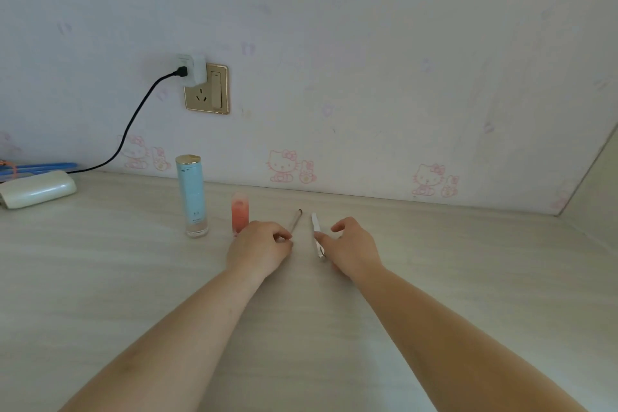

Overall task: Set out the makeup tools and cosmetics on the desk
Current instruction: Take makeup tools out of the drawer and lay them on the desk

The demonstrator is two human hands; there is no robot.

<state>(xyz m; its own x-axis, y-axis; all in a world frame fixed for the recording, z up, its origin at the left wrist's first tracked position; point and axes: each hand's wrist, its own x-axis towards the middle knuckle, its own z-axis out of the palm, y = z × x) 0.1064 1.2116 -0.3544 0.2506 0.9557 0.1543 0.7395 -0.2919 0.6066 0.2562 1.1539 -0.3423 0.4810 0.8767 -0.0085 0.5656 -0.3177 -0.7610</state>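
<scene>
A tall light-blue bottle (pixel 192 197) stands upright on the pale wooden desk (pixel 468 278). Just right of it stands a short pink tube (pixel 240 212). My left hand (pixel 259 249) pinches the near end of a thin beige pencil (pixel 296 219) that lies on the desk pointing away. My right hand (pixel 352 249) pinches a slim white pen-like stick (pixel 317 234) lying parallel to the pencil, a little to its right. Both forearms reach in from the bottom of the view.
A white oblong case (pixel 38 190) lies at the far left by blue cables (pixel 36 168). A black cord (pixel 133 124) runs up to a white plug (pixel 192 70) in the gold wall socket (pixel 209 90). The wall closes the desk's back and right side.
</scene>
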